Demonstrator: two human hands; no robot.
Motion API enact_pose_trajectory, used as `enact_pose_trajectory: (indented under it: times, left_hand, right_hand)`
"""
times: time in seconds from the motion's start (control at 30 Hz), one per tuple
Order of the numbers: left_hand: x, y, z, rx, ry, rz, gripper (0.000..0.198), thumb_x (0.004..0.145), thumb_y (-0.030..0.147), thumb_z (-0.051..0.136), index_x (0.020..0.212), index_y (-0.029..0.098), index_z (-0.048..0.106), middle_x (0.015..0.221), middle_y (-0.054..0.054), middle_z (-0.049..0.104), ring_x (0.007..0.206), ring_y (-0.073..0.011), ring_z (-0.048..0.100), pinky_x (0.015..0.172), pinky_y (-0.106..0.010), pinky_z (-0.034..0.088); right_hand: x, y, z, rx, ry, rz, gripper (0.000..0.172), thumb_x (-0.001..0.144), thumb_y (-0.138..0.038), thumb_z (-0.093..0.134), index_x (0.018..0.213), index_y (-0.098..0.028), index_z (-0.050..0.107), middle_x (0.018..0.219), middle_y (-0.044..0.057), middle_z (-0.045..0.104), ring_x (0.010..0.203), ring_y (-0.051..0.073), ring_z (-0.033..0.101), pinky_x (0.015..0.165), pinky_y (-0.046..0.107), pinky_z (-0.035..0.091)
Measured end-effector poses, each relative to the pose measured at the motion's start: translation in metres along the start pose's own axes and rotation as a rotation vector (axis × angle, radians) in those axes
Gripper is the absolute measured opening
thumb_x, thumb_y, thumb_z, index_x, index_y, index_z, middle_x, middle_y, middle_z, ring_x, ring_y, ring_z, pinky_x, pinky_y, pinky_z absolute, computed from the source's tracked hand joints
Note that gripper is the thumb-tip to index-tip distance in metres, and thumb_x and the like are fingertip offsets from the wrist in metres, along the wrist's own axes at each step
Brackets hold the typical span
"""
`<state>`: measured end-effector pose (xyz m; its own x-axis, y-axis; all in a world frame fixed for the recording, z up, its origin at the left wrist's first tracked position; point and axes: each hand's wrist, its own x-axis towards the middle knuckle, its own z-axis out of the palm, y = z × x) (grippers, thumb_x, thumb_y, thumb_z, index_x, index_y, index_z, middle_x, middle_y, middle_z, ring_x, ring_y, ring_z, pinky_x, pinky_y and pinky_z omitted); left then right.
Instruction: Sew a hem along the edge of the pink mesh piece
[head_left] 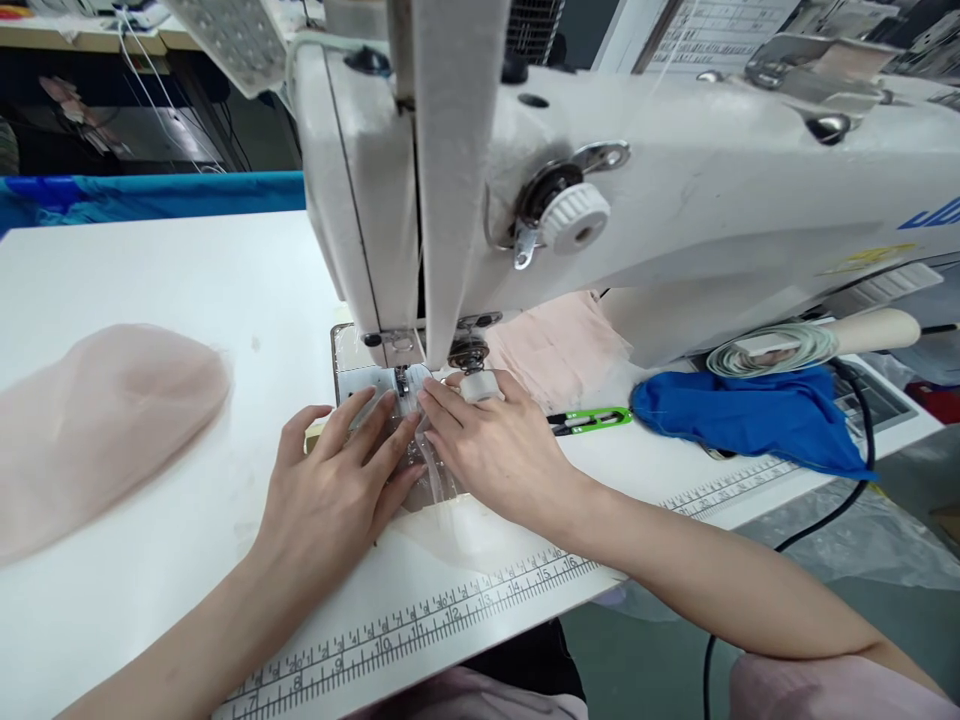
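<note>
Sheer, pale-pink fabric (439, 500), almost see-through, lies flat under both hands right at the presser foot (403, 380) of the white sewing machine (675, 200). It runs from the fingertips back toward the near edge of the surface (187, 290). It's so thin that you mostly catch it as a faint sheen and a soft fold.

Head view, room first: out past the left fingers (375, 415) there's a wide bare stretch of white surface. The near edge, just behind the wrists, carries a printed ruler strip (450, 610). Ahead of the fingers it's tight, since the machine head stands directly over the fingertips. Past the right fingers (442, 400) it gets crowded fast.

Counting:
- two hands
- one heap of pink mesh (97, 430), well away beyond the left hand (330, 490)
- one pair of green thread snips (589, 420), just past the right hand (491, 450)
- one blue cloth (750, 415) farther out that way
- one roll of tape (772, 350) just above the cloth
- one more pink piece (562, 345) behind the right fingers, under the machine arm
- one black cable (825, 520) hanging off the far right edge

Both sets of fingers are laid flat and slightly spread, pressing the sheer fabric down, not pinching it. The fingertips of the two hands nearly meet at the foot.
</note>
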<state>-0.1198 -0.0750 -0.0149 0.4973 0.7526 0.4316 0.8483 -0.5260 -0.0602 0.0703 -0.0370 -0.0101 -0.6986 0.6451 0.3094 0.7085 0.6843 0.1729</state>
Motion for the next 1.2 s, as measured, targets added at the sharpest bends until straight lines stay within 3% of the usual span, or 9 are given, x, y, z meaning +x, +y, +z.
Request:
enact_pose_trajectory:
  times: [0.4,0.93,1.0,1.1,1.2]
  left_hand:
    - [0.0,0.001,0.0,0.018,-0.009,-0.005,0.036,0.097,0.031,0.051,0.13,0.019,0.059,0.126,-0.011,0.067,0.122,-0.0299,0.056,0.095,-0.045,0.036]
    - [0.0,-0.003,0.003,0.02,-0.039,0.001,0.041,0.096,0.032,0.051,0.133,0.017,0.055,0.133,-0.013,0.061,0.124,-0.0343,0.053,0.094,-0.049,0.035]
    - [0.0,-0.002,-0.003,0.044,-0.018,0.009,0.039,0.095,0.031,0.053,0.132,0.018,0.056,0.132,-0.012,0.062,0.121,-0.034,0.055,0.093,-0.049,0.035]
    - [-0.002,-0.005,-0.018,0.065,0.003,0.009,0.033,0.094,0.033,0.054,0.125,0.021,0.06,0.121,-0.008,0.069,0.103,-0.0309,0.063,0.086,-0.047,0.037]
    - [-0.006,-0.013,-0.031,-0.058,-0.119,0.072,0.031,0.094,0.044,0.052,0.114,0.023,0.064,0.113,-0.006,0.07,0.084,-0.024,0.065,0.077,-0.043,0.04]
  right_hand:
    - [0.0,0.001,0.0,0.001,-0.011,-0.009,0.025,0.097,-0.019,0.047,0.108,-0.01,0.068,0.124,0.011,0.066,0.123,0.025,0.05,0.107,0.043,0.031]
    - [0.004,0.009,-0.001,0.069,-0.052,0.015,0.032,0.101,-0.02,0.038,0.108,-0.011,0.067,0.128,0.012,0.064,0.125,0.024,0.049,0.11,0.044,0.028]
    - [0.004,0.012,-0.01,0.112,-0.047,0.021,0.03,0.1,-0.02,0.04,0.103,-0.012,0.069,0.119,0.011,0.068,0.116,0.024,0.055,0.104,0.043,0.033]
    - [0.0,0.017,-0.032,0.272,-0.127,0.048,0.023,0.097,-0.028,0.05,0.095,-0.016,0.07,0.093,0.005,0.072,0.087,0.021,0.062,0.075,0.035,0.042]
    - [-0.006,0.02,-0.05,0.472,-0.333,-0.04,0.021,0.086,-0.04,0.067,0.09,-0.02,0.066,0.089,-0.001,0.067,0.066,0.013,0.056,0.053,0.027,0.03]
